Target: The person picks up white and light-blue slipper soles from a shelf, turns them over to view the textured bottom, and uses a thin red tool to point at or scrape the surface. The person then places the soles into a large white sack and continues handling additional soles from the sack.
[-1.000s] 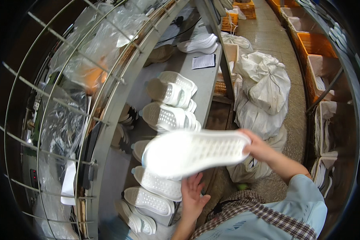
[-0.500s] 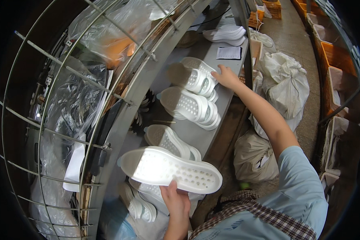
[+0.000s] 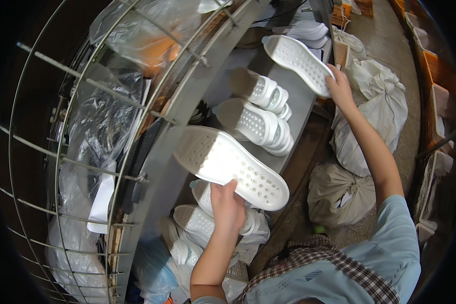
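The left hand (image 3: 228,205) is pinching a white shoe sole (image 3: 233,167) above the grey tabletop (image 3: 305,104), piled soles (image 3: 263,124) are lying past it, and farther off the right hand (image 3: 341,91) is pinching a second sole (image 3: 299,61), so two are up and many are resting.

The white shoe sole (image 3: 231,169) looks like matt moulded foam or rubber, its face dimpled and its rim smooth, and the raised sole (image 3: 300,63) shares that finish above the smooth, dull grey bench top (image 3: 304,109). Bare metal wire forms the guard (image 3: 143,178), beside glossy, crinkled clear plastic film (image 3: 101,109) and a smooth, paper-like white sheet (image 3: 100,202). Creased, matt woven sacks (image 3: 375,96), orange plastic crates (image 3: 426,68), a soft blue cloth shirt (image 3: 385,238) and a checked fabric apron (image 3: 357,273) complete the surfaces.
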